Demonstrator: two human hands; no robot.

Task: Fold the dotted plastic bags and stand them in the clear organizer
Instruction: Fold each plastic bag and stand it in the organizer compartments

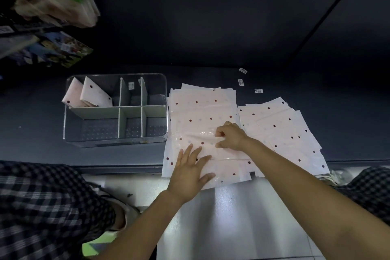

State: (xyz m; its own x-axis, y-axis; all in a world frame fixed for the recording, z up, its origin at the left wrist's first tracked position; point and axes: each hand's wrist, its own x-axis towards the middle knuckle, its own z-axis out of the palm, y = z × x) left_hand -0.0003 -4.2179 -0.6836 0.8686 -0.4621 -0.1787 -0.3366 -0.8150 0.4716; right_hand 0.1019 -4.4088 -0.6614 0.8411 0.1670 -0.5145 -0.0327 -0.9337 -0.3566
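The left hand (188,172) presses flat, fingers straight, on the top dotted bag (202,124); the right hand (229,136) pinches its film. Small barcode stickers (241,82), print unreadable, lie on the dark shelf (31,124) beside the clear organizer (116,133).

Looks like a shop or stockroom, dimly lit. Dark shelf/counter surface (52,150) w/ a wide stack of identical dotted plastic bags (202,112), a 2nd spread (282,124) just beside it. Small barcode stickers (241,82) lie loose on the surface. Upper left: shelved boxed goods w/ colourful printed packaging (61,50) & price-type labels, blurred. Clear divided organizer (116,139) w/ barcode tags on its dividers.
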